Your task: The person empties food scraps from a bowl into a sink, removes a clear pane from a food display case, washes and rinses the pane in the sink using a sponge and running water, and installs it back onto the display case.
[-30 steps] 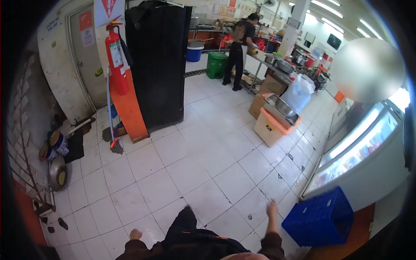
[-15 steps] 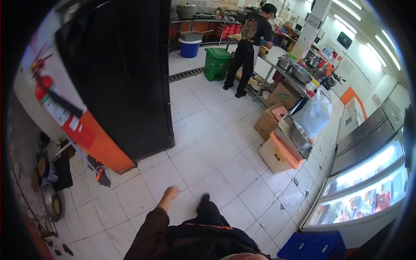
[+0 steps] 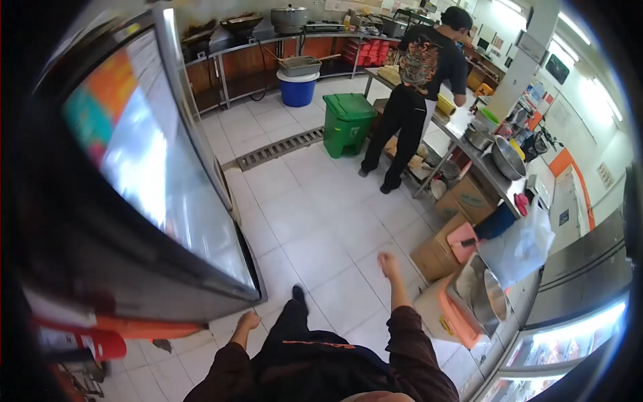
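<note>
My left hand (image 3: 248,321) hangs low beside my dark clothing, its fingers curled and nothing visible in them. It is near the foot of the tall glass-door fridge (image 3: 161,147). Further forward, over the floor tiles, is my right hand (image 3: 386,264), loosely closed with nothing showing in it. The closest things to it are a cardboard box (image 3: 432,254) and a pale tub with an orange lid (image 3: 435,311). Neither hand touches anything that I can make out.
A co-worker (image 3: 429,74) stands at a metal table (image 3: 462,144) bearing bowls. Beside that person is a green bin (image 3: 348,127); behind it stands a blue bucket (image 3: 296,92). A floor grate (image 3: 281,149) crosses the tiles. A lit display fridge (image 3: 556,355) stands at right.
My view has moved forward, bringing the co-worker, bin and table closer. My right hand has come into view. The fridge's glass front now shows, and the fire extinguisher has slid toward the lower left.
</note>
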### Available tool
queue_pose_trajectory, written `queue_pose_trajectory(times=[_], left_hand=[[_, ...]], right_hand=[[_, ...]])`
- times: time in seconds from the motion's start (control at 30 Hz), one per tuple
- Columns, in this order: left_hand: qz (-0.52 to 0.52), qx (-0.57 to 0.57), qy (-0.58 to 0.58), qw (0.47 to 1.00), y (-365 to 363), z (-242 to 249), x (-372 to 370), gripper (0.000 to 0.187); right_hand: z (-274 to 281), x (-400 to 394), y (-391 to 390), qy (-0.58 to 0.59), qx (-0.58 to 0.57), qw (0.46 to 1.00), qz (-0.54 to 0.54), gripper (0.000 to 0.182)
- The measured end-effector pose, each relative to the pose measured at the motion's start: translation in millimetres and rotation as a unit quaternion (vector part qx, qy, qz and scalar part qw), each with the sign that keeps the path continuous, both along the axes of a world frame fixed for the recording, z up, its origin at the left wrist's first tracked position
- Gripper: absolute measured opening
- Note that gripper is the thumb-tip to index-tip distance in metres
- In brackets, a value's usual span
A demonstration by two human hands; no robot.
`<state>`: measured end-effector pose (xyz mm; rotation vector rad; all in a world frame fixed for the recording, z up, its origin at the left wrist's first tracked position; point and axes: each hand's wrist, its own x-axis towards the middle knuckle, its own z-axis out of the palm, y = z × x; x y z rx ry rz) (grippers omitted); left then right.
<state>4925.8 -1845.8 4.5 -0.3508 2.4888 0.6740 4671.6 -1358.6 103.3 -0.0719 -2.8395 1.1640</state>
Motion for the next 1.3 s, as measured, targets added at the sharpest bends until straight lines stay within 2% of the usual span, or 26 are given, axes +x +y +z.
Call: queue_pose_trajectory(times=[0.07, 0.17, 0.2, 0.23, 0.27, 0.3, 0.4, 0.5, 0.57, 0.6, 0.63, 0.67, 0.7, 0.77, 0.8, 0.83, 0.87, 0.93, 1.03, 1.07, 1.1, 1.13, 1.17, 1.2, 1.27, 1.3], left_hand=[[-0.033, 0.010, -0.109, 0.993, -6.9, 4.5, -74.0, 0.039], [-0.078, 0.027, -0.098, 0.992, -10.5, 2.2, -245.9, 0.038], [-0.092, 0.027, -0.067, 0.993, 0.0, -2.5, -293.1, 0.038], [-0.109, 0.048, -0.100, 0.988, 3.4, 19.5, -354.2, 0.040], [-0.073, 0.052, 0.008, 0.996, 3.4, 30.8, -397.6, 0.041], [-0.062, 0.076, 0.035, 0.995, -1.3, 35.3, -451.3, 0.041], [-0.019, 0.111, 0.065, 0.992, -27.3, 67.2, -611.7, 0.040], [0.031, 0.139, 0.095, 0.985, -58.8, 83.5, -702.7, 0.038], [0.054, 0.074, 0.117, 0.989, -93.1, 69.7, -741.6, 0.037], [0.100, 0.026, -0.008, 0.995, -111.1, 63.7, -753.9, 0.038], [0.021, -0.042, -0.031, 0.998, -145.6, 4.9, -747.9, 0.038], [0.058, -0.067, -0.199, 0.976, -166.1, 21.5, -756.0, 0.040], [0.115, -0.056, -0.210, 0.969, -174.7, 32.6, -772.3, 0.037], [0.230, -0.039, -0.222, 0.947, -171.3, 128.2, -823.9, 0.031], [0.244, -0.039, -0.227, 0.942, -185.5, 116.1, -842.1, 0.031], [0.241, -0.035, -0.223, 0.944, -203.3, 86.2, -859.5, 0.030], [0.227, -0.036, -0.214, 0.949, -220.6, 60.6, -879.3, 0.030], [0.163, -0.054, -0.174, 0.970, -251.8, 17.1, -944.0, 0.030], [0.084, -0.042, -0.192, 0.977, -293.9, 14.7, -1108.3, 0.030], [0.058, -0.030, -0.200, 0.978, -304.0, 32.0, -1182.5, 0.031], [0.028, -0.027, -0.191, 0.981, -313.5, 43.3, -1259.9, 0.031], [-0.010, -0.023, -0.173, 0.985, -317.0, 56.0, -1345.0, 0.032], [-0.015, -0.069, -0.145, 0.987, -320.7, 39.4, -1433.7, 0.032], [-0.021, -0.118, -0.116, 0.986, -318.1, 22.5, -1514.1, 0.033], [-0.062, -0.082, -0.089, 0.991, -300.8, 78.5, -1680.9, 0.040], [-0.130, -0.069, 0.037, 0.988, -306.3, 57.2, -1753.6, 0.039]], right_hand=[[91.9, -84.4, -61.4, 0.016, -0.212, 0.976, 0.037, 0.018], [18.6, -187.7, -48.5, -0.024, -0.238, 0.971, 0.023, 0.016], [4.8, -191.0, -42.6, -0.059, -0.177, 0.982, -0.024, 0.021], [-6.8, -186.5, -33.9, -0.114, 0.029, 0.992, -0.035, 0.026], [-91.4, -173.2, -2.7, -0.169, 0.077, 0.981, -0.049, 0.028], [-97.6, -161.3, 8.7, -0.287, 0.152, 0.942, 0.080, 0.028], [-113.9, -174.9, 18.2, -0.531, 0.194, 0.818, 0.103, 0.025], [-116.4, -284.4, 13.2, -0.588, 0.186, 0.784, 0.073, 0.023], [-125.0, -390.9, 10.3, -0.582, 0.183, 0.790, 0.070, 0.021], [-130.3, -450.3, 5.4, -0.572, 0.185, 0.796, 0.071, 0.021], [-130.4, -510.2, -3.9, -0.563, 0.190, 0.801, 0.076, 0.020], [-137.7, -578.7, -10.1, -0.538, 0.201, 0.814, 0.082, 0.019], [-146.8, -655.0, -19.1, -0.501, 0.213, 0.834, 0.091, 0.018], [-177.8, -827.9, -49.8, -0.333, 0.191, 0.920, 0.081, 0.017], [-156.4, -917.5, -82.3, -0.140, 0.137, 0.976, 0.090, 0.020], [-112.7, -1000.9, -129.8, -0.146, 0.056, 0.988, -0.009, 0.028], [-62.8, -1068.4, -176.3, -0.130, -0.284, 0.950, 0.001, 0.022], [4.8, -1170.1, -252.4, -0.069, -0.354, 0.932, 0.047, 0.020], [-13.8, -1229.8, -291.3, -0.163, -0.325, 0.931, 0.024, 0.020], [-83.0, -1226.9, -287.4, -0.145, -0.321, 0.936, -0.014, 0.026], [-107.2, -1207.2, -280.4, -0.230, -0.110, 0.967, 0.018, 0.029], [-129.0, -1188.3, -274.1, -0.300, 0.105, 0.945, 0.081, 0.033], [-127.9, -1181.8, -270.6, -0.386, 0.164, 0.901, 0.114, 0.033], [-131.3, -1182.2, -262.0, -0.462, 0.159, 0.865, 0.114, 0.032], [-120.2, -1210.6, -247.2, -0.539, 0.131, 0.830, 0.051, 0.032], [-117.1, -1229.6, -241.8, -0.558, 0.121, 0.821, 0.027, 0.031]])
